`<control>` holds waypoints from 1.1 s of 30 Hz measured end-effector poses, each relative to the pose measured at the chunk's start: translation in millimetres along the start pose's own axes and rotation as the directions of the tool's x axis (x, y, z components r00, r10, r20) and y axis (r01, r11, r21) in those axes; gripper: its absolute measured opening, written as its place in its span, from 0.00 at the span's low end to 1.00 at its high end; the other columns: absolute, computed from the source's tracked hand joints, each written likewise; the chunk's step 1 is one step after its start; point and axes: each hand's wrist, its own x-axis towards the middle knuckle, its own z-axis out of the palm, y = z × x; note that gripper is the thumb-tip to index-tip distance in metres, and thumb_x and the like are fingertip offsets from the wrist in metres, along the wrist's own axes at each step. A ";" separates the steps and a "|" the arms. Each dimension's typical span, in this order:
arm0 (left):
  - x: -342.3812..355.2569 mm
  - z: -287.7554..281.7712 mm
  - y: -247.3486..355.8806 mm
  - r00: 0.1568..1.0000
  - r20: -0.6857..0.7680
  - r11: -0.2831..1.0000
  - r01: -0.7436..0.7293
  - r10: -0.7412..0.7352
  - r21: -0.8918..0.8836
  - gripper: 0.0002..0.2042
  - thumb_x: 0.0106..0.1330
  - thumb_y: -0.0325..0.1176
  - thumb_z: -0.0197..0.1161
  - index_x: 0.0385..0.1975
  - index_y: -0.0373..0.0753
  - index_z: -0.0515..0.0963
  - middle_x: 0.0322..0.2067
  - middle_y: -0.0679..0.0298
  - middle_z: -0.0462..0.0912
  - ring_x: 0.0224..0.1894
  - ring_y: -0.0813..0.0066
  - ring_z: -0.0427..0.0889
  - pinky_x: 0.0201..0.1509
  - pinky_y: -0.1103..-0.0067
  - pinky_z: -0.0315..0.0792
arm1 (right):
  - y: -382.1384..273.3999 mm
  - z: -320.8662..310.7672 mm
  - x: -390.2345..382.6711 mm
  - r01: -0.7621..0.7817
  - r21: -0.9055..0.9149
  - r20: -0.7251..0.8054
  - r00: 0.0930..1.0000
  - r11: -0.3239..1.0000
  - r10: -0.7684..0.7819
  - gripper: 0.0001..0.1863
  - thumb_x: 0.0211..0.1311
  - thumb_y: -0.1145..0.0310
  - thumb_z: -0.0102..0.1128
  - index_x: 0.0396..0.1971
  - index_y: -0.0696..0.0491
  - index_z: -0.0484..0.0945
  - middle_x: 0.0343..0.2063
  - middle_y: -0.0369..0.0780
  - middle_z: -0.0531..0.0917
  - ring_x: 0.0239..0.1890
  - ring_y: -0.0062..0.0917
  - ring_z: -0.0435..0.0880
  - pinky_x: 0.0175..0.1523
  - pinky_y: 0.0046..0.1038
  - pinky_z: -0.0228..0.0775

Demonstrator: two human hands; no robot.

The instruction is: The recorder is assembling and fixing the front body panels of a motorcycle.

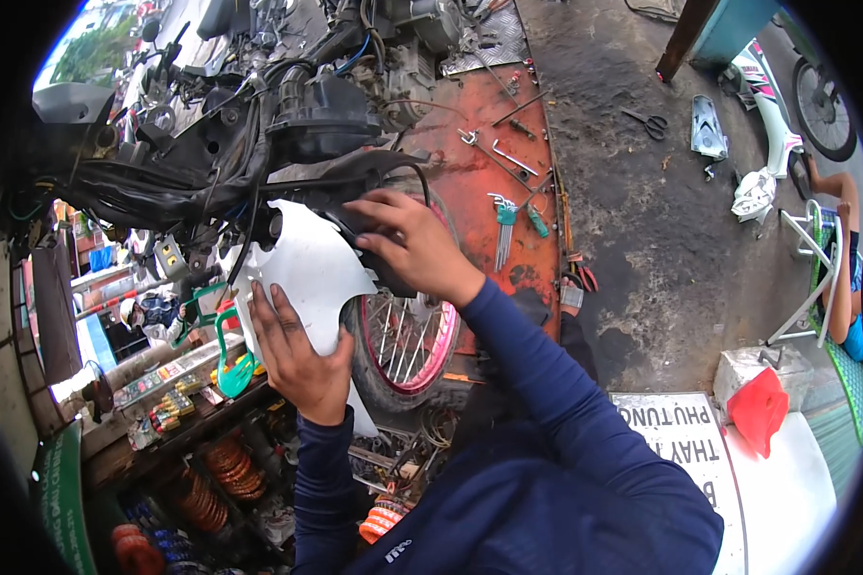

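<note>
We note the stripped motorcycle [326, 125] across the upper left, its pink-rimmed wheel [403, 343] below. Just left of the wheel sits the white panel [312, 268]: long axis near upright, narrow end pointing up, one side corner pointing right. Our left hand [304, 362] comes up from below, laid on the panel's lower left, fingers extended upward, thumb apart. Our right hand [408, 240] reaches leftward to the panel's upper right edge, fingers bent; whether they clamp anything, we cannot tell.

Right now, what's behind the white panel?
Past the lower right edge of the white panel, part of a pink-rimmed wheel shows. Whatever sits directly behind the panel is covered; can't tell.
</note>
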 end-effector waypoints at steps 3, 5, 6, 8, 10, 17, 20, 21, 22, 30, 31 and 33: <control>-0.6 3.9 4.8 1.000 0.004 1.000 -0.012 0.012 0.008 0.47 0.38 0.30 0.71 0.66 0.38 0.60 0.66 0.51 0.62 0.64 0.45 0.65 0.66 0.61 0.62 | 0.4 6.6 16.4 -0.055 0.072 0.107 0.993 0.996 0.047 0.16 0.56 0.76 0.61 0.46 0.52 0.81 0.43 0.44 0.77 0.46 0.35 0.78 0.52 0.30 0.69; -0.6 3.6 6.2 1.000 0.015 1.000 -0.020 0.020 0.018 0.47 0.38 0.30 0.70 0.66 0.37 0.59 0.66 0.50 0.62 0.65 0.44 0.64 0.66 0.60 0.62 | 9.0 10.3 17.3 -0.110 0.212 0.138 0.987 0.971 0.081 0.16 0.57 0.79 0.59 0.46 0.53 0.82 0.40 0.41 0.77 0.44 0.30 0.78 0.51 0.27 0.69; -0.6 2.9 6.9 0.999 0.024 0.999 -0.023 0.022 0.027 0.47 0.38 0.29 0.70 0.66 0.37 0.59 0.66 0.50 0.62 0.65 0.44 0.64 0.67 0.60 0.62 | 10.9 9.7 17.4 -0.110 0.217 0.136 0.987 0.970 0.081 0.16 0.57 0.79 0.59 0.46 0.53 0.82 0.40 0.41 0.77 0.44 0.30 0.78 0.51 0.27 0.69; 1.0 3.9 8.9 0.999 0.027 0.998 -0.032 0.030 0.054 0.47 0.39 0.29 0.70 0.66 0.37 0.59 0.66 0.50 0.61 0.65 0.43 0.64 0.67 0.60 0.61 | 15.0 6.4 16.2 -0.130 0.295 0.185 0.980 0.947 0.077 0.18 0.58 0.80 0.58 0.50 0.52 0.80 0.40 0.39 0.78 0.42 0.24 0.77 0.51 0.26 0.69; 1.0 6.7 10.3 0.999 0.033 0.996 -0.042 0.039 0.074 0.47 0.39 0.29 0.70 0.67 0.37 0.58 0.66 0.50 0.61 0.65 0.43 0.64 0.67 0.59 0.61 | 22.8 5.8 12.2 -0.270 0.474 0.209 0.959 0.838 0.190 0.20 0.59 0.80 0.57 0.52 0.52 0.79 0.41 0.39 0.77 0.42 0.24 0.76 0.51 0.25 0.68; 0.8 -2.9 13.7 0.992 0.125 0.989 -0.030 0.012 0.145 0.48 0.42 0.30 0.72 0.68 0.36 0.56 0.67 0.48 0.57 0.66 0.42 0.61 0.69 0.60 0.59 | -3.7 1.8 5.9 -0.097 0.319 0.170 0.984 0.943 0.043 0.27 0.53 0.66 0.70 0.54 0.56 0.76 0.45 0.40 0.75 0.46 0.26 0.74 0.53 0.28 0.68; 0.1 -4.1 18.9 0.986 0.164 0.989 -0.018 -0.006 0.145 0.48 0.43 0.31 0.72 0.69 0.36 0.54 0.68 0.47 0.55 0.67 0.42 0.59 0.69 0.60 0.58 | -2.3 4.3 9.0 -0.071 0.155 0.154 0.987 0.985 0.046 0.31 0.49 0.58 0.73 0.52 0.58 0.77 0.47 0.44 0.75 0.50 0.34 0.75 0.56 0.31 0.67; 1.2 -9.1 15.9 0.984 0.178 0.989 -0.028 0.002 0.144 0.48 0.44 0.31 0.73 0.69 0.36 0.53 0.68 0.46 0.54 0.67 0.42 0.58 0.69 0.59 0.57 | -9.6 4.9 15.1 -0.080 0.044 0.179 0.981 0.996 0.071 0.30 0.50 0.57 0.72 0.51 0.58 0.77 0.47 0.45 0.75 0.52 0.38 0.75 0.57 0.32 0.67; 5.0 -16.9 11.1 0.988 0.148 0.995 -0.052 0.038 0.085 0.41 0.46 0.32 0.72 0.64 0.34 0.63 0.66 0.46 0.61 0.64 0.40 0.64 0.63 0.60 0.65 | -18.8 4.6 22.4 -0.088 0.060 0.202 0.977 0.994 0.074 0.30 0.53 0.56 0.69 0.52 0.58 0.76 0.50 0.48 0.75 0.54 0.42 0.74 0.59 0.35 0.66; 31.5 50.7 -174.0 0.882 0.082 0.364 0.275 -0.465 -0.890 0.17 0.74 0.36 0.46 0.56 0.33 0.70 0.53 0.58 0.75 0.52 0.68 0.78 0.52 0.74 0.76 | -55.4 62.8 34.9 0.056 0.004 -0.144 0.988 0.998 -0.055 0.23 0.58 0.66 0.60 0.51 0.62 0.74 0.49 0.53 0.78 0.52 0.46 0.77 0.60 0.36 0.66; 46.5 69.7 -186.2 0.735 0.369 -0.164 0.338 -0.568 -0.927 0.18 0.75 0.38 0.45 0.57 0.36 0.69 0.56 0.57 0.73 0.55 0.68 0.76 0.55 0.77 0.74 | -58.1 66.8 34.2 0.046 0.039 -0.145 0.989 0.998 -0.040 0.22 0.60 0.66 0.59 0.52 0.62 0.74 0.50 0.53 0.77 0.53 0.45 0.77 0.59 0.34 0.67; 66.0 101.6 -208.1 0.824 0.494 0.192 0.552 -0.278 -0.812 0.21 0.76 0.44 0.42 0.56 0.35 0.72 0.47 0.54 0.80 0.48 0.70 0.81 0.55 0.76 0.74 | -58.0 74.5 31.5 0.004 0.017 -0.168 0.986 1.000 -0.001 0.22 0.62 0.65 0.57 0.52 0.62 0.74 0.50 0.53 0.78 0.53 0.44 0.77 0.59 0.33 0.67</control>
